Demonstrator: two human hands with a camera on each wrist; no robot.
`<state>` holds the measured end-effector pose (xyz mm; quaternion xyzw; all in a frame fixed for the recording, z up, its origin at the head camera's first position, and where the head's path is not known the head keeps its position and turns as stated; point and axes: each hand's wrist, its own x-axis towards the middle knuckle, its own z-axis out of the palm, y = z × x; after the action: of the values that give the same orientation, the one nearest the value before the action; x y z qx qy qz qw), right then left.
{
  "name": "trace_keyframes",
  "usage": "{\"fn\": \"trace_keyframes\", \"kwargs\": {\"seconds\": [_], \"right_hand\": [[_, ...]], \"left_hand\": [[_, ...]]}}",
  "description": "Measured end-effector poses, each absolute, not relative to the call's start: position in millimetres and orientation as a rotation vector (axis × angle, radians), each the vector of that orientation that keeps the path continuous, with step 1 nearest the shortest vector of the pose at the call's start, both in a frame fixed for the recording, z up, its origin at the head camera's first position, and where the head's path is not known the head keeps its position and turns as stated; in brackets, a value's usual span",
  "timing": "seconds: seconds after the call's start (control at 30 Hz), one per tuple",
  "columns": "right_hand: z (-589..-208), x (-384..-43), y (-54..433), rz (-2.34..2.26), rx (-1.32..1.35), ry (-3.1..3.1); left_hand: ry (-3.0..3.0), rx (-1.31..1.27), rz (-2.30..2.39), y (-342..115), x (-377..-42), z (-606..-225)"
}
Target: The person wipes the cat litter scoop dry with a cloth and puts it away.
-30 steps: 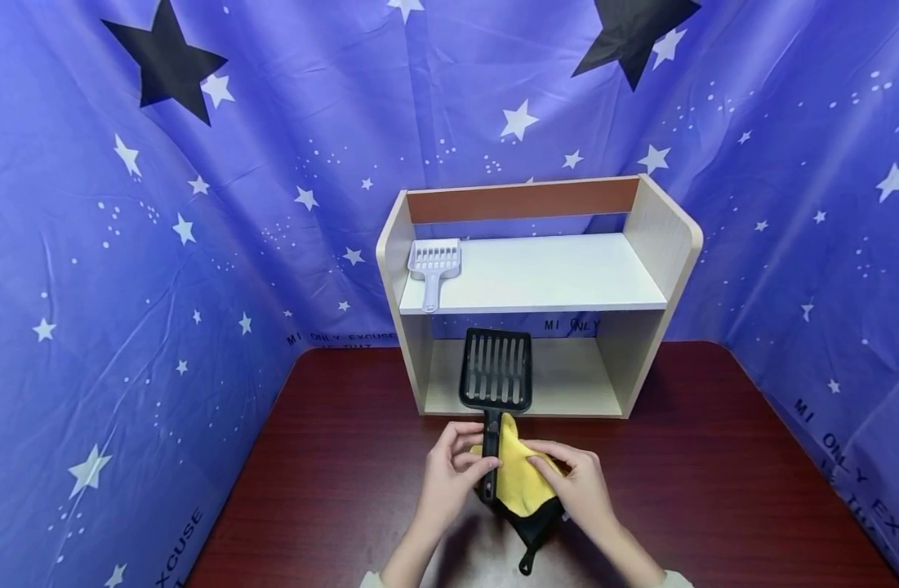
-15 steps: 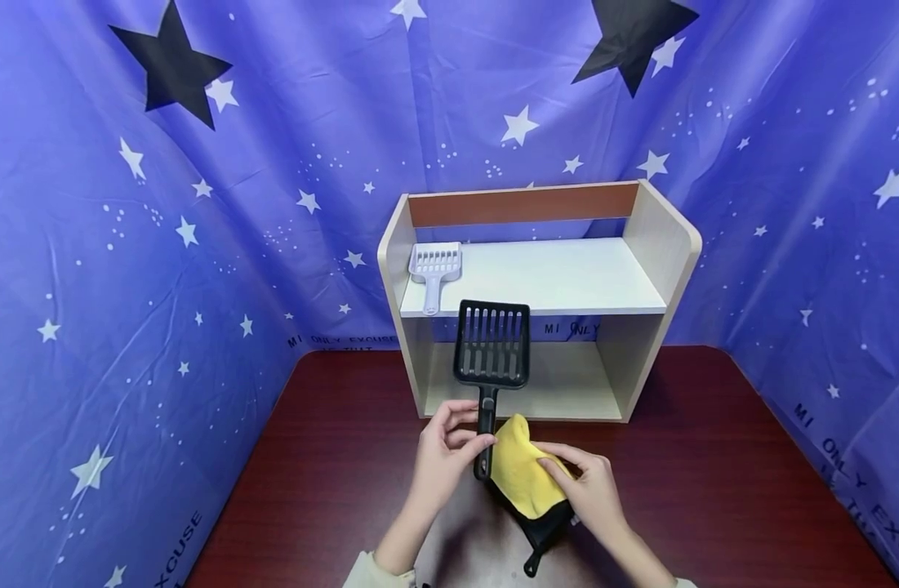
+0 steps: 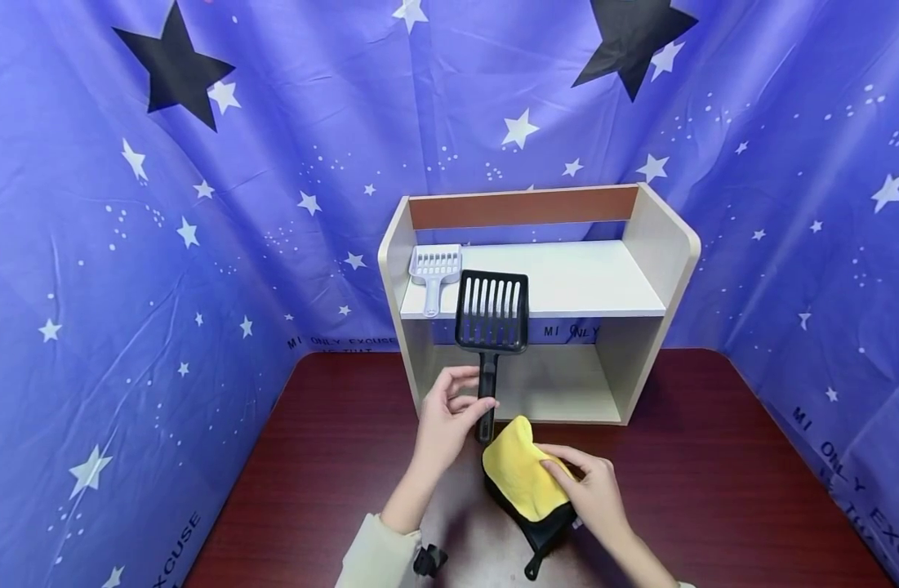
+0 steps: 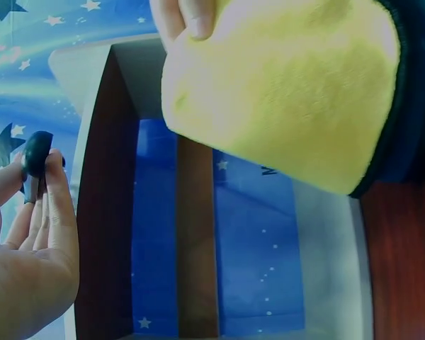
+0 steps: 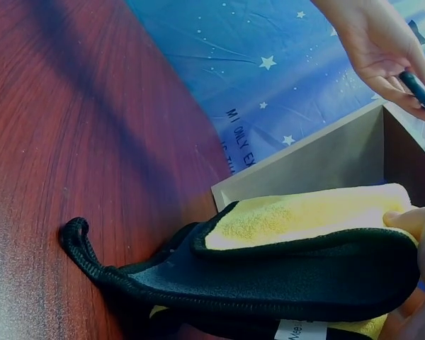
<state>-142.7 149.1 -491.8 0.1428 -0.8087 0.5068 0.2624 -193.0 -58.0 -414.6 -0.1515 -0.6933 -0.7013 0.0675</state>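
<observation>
My left hand [image 3: 449,412] grips the handle of a black slotted scoop [image 3: 491,312] and holds it upright in front of the shelf unit [image 3: 662,245]. The scoop's head is level with the upper shelf board. The handle's end shows between the left fingers [image 4: 46,188] in the left wrist view. My right hand [image 3: 592,490] grips a folded yellow cloth [image 3: 520,474] with black edging and a hanging loop [image 5: 78,244], and the cloth rests on the dark red table [image 3: 331,457]. In the right wrist view the left hand [image 5: 382,49] is seen above the cloth [image 5: 304,219].
A small white slotted scoop [image 3: 434,269] lies at the left end of the upper shelf. The lower shelf compartment [image 3: 559,384] holds nothing. Blue star-printed fabric [image 3: 126,245] hangs close on three sides of the table.
My left hand has lifted the black scoop up and away from the cloth, toward the upper shelf. The right hand with the cloth has settled lower on the table.
</observation>
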Motion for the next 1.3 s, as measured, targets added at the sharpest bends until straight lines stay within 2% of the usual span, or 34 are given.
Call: {"fn": "trace_keyframes", "kwargs": {"seconds": [0.1,0.33,0.6,0.83,1.07,1.3], "right_hand": [[-489,-141,149,1.371,0.386,-2.181],[-512,-149,155,1.385,0.338,-2.192],[-482,-133,147,1.429,0.348,-2.163],[-487,-135,149,1.454,0.329,-2.182],[-514,-148,157,1.474,0.304,-2.197],[-519,-149,169,1.504,0.291,-2.190]], "left_hand": [[-2.073,-0.480,-2.109,-56,-202,-407],[-2.028,-0.519,-2.117,-49,-226,-391],[-2.023,-0.437,-2.182,-45,-247,-376],[-2.014,-0.310,-2.283,-40,-262,-365],[-1.956,-0.253,-2.370,-38,-269,-358],[-1.811,-0.309,-2.657,-38,-266,-355]]}}
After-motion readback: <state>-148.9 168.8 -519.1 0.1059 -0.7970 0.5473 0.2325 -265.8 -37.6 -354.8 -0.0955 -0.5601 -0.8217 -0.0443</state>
